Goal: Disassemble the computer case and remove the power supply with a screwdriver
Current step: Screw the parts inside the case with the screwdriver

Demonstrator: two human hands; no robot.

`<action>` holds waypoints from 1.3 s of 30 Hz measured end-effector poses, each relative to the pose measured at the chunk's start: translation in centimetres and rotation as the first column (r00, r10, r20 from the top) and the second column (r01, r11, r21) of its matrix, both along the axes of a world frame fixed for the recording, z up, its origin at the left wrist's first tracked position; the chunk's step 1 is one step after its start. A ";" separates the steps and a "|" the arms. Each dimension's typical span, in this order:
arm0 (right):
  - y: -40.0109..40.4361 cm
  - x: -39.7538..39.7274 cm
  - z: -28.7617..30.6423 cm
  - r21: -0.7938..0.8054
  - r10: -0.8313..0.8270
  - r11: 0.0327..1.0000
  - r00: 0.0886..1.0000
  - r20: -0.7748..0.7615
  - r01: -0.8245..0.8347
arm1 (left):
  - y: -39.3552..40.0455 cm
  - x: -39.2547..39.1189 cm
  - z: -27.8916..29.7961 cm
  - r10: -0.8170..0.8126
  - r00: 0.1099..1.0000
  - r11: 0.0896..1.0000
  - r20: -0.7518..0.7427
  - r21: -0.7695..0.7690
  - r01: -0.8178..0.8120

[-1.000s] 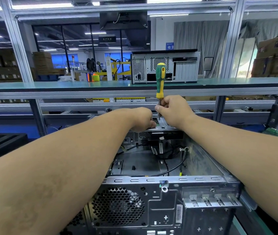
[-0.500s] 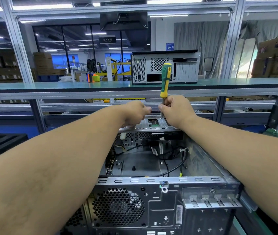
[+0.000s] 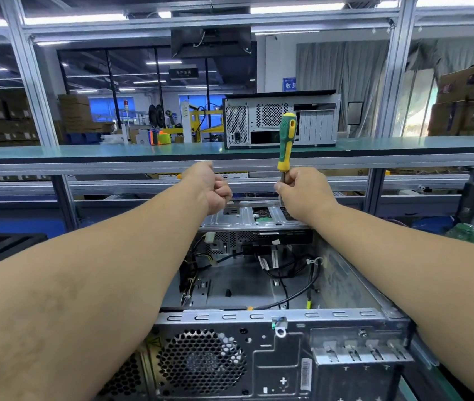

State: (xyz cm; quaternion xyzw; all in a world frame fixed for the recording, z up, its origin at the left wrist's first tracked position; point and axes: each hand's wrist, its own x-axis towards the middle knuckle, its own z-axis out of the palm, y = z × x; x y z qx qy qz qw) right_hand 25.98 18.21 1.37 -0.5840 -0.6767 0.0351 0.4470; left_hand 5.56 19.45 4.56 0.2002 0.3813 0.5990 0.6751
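The open grey computer case [image 3: 259, 316] lies in front of me, its rear panel with the fan grille [image 3: 201, 363] nearest. Black cables [image 3: 288, 273] run across its floor. At the far end sits a silver metal drive bracket [image 3: 244, 218]. My right hand [image 3: 305, 192] grips the shaft of a green-and-yellow screwdriver [image 3: 286, 140], handle up, tip down at the bracket's right part. My left hand [image 3: 212, 186] hovers above the bracket's left end with its fingers curled; nothing shows in it.
A green-topped shelf [image 3: 114, 153] crosses just beyond the hands, with a second computer case [image 3: 317, 123] standing on it. A green circuit board [image 3: 473, 234] lies at the right. Aluminium frame posts stand left and right.
My left hand has lifted off the bracket and drawn back to the left, fingers curled. My right hand and the screwdriver have risen slightly and tilted.
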 end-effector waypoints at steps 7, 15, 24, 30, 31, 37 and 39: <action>-0.7 1.1 0.2 -0.037 -0.080 0.996 0.993 -0.086 0.077 | 0.6 1.2 -0.6 -0.025 0.982 0.996 -0.186 0.080 0.041; -1.9 1.8 0.4 -0.147 -0.113 0.984 0.988 -0.105 0.097 | -0.4 3.4 -1.9 -0.052 0.654 0.948 -0.754 0.169 0.271; -2.4 3.0 -0.2 -0.201 -0.133 0.975 0.977 -0.167 0.098 | -1.9 5.2 -2.0 0.320 0.319 0.783 -0.892 0.439 0.442; -2.5 3.1 -0.5 -0.200 -0.136 0.975 0.973 -0.184 0.098 | -2.4 5.9 -2.1 0.336 0.329 0.757 -0.882 0.461 0.463; -2.5 3.1 -0.6 -0.199 -0.136 0.975 0.972 -0.192 0.097 | -2.4 6.0 -2.1 0.339 0.330 0.755 -0.881 0.464 0.463; -2.7 3.1 -0.6 -0.181 -0.144 0.977 0.971 -0.192 0.109 | -2.6 6.5 -2.0 0.374 0.352 0.730 -0.858 0.506 0.459; -2.8 3.1 -0.6 -0.169 -0.149 0.979 0.970 -0.193 0.117 | -2.5 6.5 -2.1 0.385 0.345 0.727 -0.856 0.512 0.459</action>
